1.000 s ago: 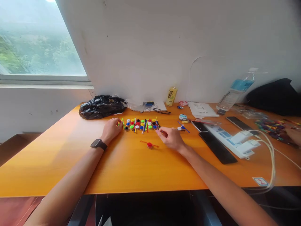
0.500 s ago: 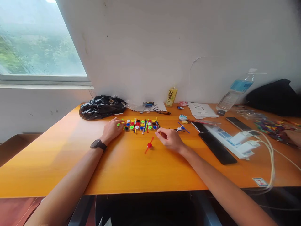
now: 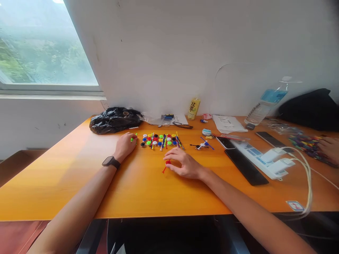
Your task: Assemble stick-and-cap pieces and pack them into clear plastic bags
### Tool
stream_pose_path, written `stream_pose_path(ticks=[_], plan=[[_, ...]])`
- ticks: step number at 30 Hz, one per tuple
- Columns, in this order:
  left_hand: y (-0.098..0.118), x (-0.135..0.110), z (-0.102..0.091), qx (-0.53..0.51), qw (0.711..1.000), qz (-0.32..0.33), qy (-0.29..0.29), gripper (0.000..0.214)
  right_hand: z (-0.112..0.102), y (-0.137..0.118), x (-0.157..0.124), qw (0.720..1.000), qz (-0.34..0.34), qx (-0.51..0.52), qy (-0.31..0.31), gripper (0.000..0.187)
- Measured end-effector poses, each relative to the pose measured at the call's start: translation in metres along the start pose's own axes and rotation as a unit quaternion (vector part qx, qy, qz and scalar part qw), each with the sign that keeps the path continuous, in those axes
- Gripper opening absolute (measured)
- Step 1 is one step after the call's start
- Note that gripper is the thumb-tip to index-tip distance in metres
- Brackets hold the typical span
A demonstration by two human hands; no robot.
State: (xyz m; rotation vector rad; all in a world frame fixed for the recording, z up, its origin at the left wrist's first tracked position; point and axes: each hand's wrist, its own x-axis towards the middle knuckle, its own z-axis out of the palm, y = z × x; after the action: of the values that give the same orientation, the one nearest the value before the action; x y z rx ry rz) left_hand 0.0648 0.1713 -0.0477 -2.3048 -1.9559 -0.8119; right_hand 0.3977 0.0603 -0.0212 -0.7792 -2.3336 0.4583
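Note:
My left hand point(image 3: 125, 145) is closed around a bright green plastic piece point(image 3: 132, 140), at the left end of the colourful parts. Only a little of that piece shows past the fingers. My right hand point(image 3: 184, 163) has its thumb and forefinger on either side of a red round plastic piece with a red stick through it point(image 3: 163, 170), on the bare wood in front. Behind my hands lie rows of coloured round pieces point(image 3: 148, 143) and several thin coloured sticks point(image 3: 165, 141). Right of them rests a white round piece with blue and black sticks point(image 3: 202, 145).
At the back are a black plastic bag point(image 3: 113, 120), a yellow drink carton point(image 3: 193, 108), glasses point(image 3: 182, 125) and papers point(image 3: 229, 124). On the right lie phones point(image 3: 245, 167), a power strip point(image 3: 254, 155) with cables and a water bottle point(image 3: 265, 106). Another person's hand point(image 3: 328, 146) touches coloured parts.
My right hand has moved left and toward me from beside the sticks to the red piece, its fingers now around it. My left hand has shifted slightly left with the green piece.

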Motion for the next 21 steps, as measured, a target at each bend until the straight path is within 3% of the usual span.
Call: stream_pose_path(ticks=[3, 8, 16, 21], plan=[[-0.002, 0.0, 0.002, 0.004, 1.0, -0.006, 0.01, 0.031, 0.0, -0.002, 0.001, 0.999, -0.001, 0.002, -0.036, 0.012], [-0.002, 0.0, 0.002, 0.018, 1.0, -0.018, 0.006, 0.031, -0.008, 0.005, 0.001, 0.994, 0.06, -0.086, -0.025, 0.005], [0.006, -0.001, -0.006, 0.026, 0.999, -0.019, -0.01, 0.029, -0.031, 0.015, -0.004, 0.961, 0.176, -0.211, -0.041, 0.009], [0.007, -0.002, -0.006, 0.025, 0.999, -0.029, -0.005, 0.028, -0.042, 0.024, -0.006, 0.918, 0.235, -0.315, -0.045, 0.008]])
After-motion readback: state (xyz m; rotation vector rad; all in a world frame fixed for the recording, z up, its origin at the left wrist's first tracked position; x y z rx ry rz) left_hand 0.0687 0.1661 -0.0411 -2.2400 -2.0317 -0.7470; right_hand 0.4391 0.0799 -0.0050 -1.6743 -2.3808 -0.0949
